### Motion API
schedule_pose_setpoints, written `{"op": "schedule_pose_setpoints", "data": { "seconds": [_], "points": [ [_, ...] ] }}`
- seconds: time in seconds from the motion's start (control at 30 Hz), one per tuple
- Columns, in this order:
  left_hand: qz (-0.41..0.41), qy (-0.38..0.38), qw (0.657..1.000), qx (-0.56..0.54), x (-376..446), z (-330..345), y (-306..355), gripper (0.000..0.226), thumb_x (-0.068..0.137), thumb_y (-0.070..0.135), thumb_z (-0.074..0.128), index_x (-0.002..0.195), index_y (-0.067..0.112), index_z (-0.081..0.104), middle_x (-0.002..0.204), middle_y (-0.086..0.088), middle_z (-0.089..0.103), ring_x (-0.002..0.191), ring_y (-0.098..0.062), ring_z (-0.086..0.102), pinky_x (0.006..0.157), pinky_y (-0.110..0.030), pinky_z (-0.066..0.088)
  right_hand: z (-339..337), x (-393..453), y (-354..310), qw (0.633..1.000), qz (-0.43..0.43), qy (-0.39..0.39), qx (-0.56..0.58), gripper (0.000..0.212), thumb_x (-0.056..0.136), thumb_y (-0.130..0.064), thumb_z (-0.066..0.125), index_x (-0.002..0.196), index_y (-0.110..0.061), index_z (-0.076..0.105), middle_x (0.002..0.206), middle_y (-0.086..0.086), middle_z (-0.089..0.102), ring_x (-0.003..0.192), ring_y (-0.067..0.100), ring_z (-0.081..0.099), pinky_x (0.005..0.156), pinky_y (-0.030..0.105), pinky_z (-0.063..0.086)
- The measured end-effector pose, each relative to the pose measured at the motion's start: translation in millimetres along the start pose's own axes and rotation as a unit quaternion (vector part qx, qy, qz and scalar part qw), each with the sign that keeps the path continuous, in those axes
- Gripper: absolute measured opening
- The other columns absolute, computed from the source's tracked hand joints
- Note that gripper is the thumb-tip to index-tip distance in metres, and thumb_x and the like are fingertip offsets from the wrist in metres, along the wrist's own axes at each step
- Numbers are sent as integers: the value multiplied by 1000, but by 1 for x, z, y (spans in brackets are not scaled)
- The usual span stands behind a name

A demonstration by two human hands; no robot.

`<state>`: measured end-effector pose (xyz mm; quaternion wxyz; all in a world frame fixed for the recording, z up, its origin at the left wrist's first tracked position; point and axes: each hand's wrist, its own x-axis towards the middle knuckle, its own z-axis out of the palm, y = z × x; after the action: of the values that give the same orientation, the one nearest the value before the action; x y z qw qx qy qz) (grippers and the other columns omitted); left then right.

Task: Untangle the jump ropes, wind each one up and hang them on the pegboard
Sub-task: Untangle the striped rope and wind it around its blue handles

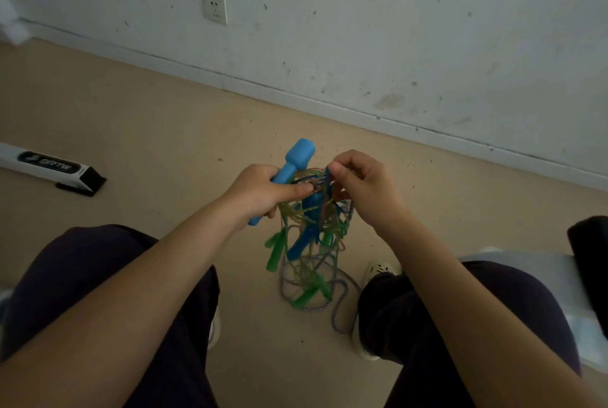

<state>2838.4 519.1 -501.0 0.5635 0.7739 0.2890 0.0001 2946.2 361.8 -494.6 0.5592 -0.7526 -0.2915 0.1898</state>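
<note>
Right hand: fingers curled, tips pinched on a few strands at the top of the knot; which rope those strands belong to cannot be told.

Left hand: fingers wrapped round a blue handle, thumb laid forward along it toward the knot. The handle's long axis runs up and away from the person, thick end uppermost, thin end showing below the palm.

Key relation: the knot sits between the two hands, touching both; the right fingertips are on it, the left thumb just beside it. Any freeing pull would likely go from the right hand, with the left as anchor.

Tangle of jump ropes: hangs straight down from the hands, between the knees, its lowest loops on the floor. Contents seen: thin green and yellowish cords, much crossed; green handles dangling low; a second blue handle in the middle; one braided blue-and-white rope looping out at the bottom beside a pale shoe.

Stage, as judged: untangling only begun; nothing wound, no pegboard in sight.

Also present: white box with black label on the floor, well to the left.
</note>
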Motion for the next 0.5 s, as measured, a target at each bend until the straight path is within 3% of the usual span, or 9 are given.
{"op": "schedule_pose_setpoints", "data": {
  "seconds": [0.2, 0.33, 0.4, 0.5],
  "points": [
    [-5, 47, 994, -95, 1, 0, 2, 25, 75, 24, 86, 90, 13, 69, 63, 3, 58, 39, -3, 45, 40, -18, 37, 9, -3, 0, 997, 10, -46, 60, 20, 100, -10, 52, 82, -17, 60, 78, -1, 60, 74, 11, 62, 78, 37, 57],
    [-11, 75, 995, -66, 3, -5, 1, 14, 83, 20, 78, 86, 12, 67, 60, 0, 56, 39, -7, 48, 39, -17, 38, 5, -1, -1, 997, 6, -29, 71, 21, 100, -9, 52, 82, -16, 60, 80, -2, 60, 77, 9, 62, 78, 35, 58],
    [-18, 83, 995, -53, 3, -6, 0, 14, 87, 20, 73, 84, 10, 65, 58, -4, 56, 37, -6, 50, 39, -17, 39, 2, 2, 0, 997, 13, -10, 77, 19, 100, -10, 52, 84, -14, 61, 87, 5, 62, 84, 14, 63, 78, 35, 58],
    [-29, 55, 995, -83, 2, -4, 1, 17, 88, 20, 72, 80, 9, 61, 54, -5, 54, 38, -8, 49, 42, -19, 40, -1, 3, -3, 997, 28, 9, 70, 19, 101, -11, 51, 85, -14, 60, 87, 4, 63, 85, 12, 63, 74, 30, 59]
  ]
}}
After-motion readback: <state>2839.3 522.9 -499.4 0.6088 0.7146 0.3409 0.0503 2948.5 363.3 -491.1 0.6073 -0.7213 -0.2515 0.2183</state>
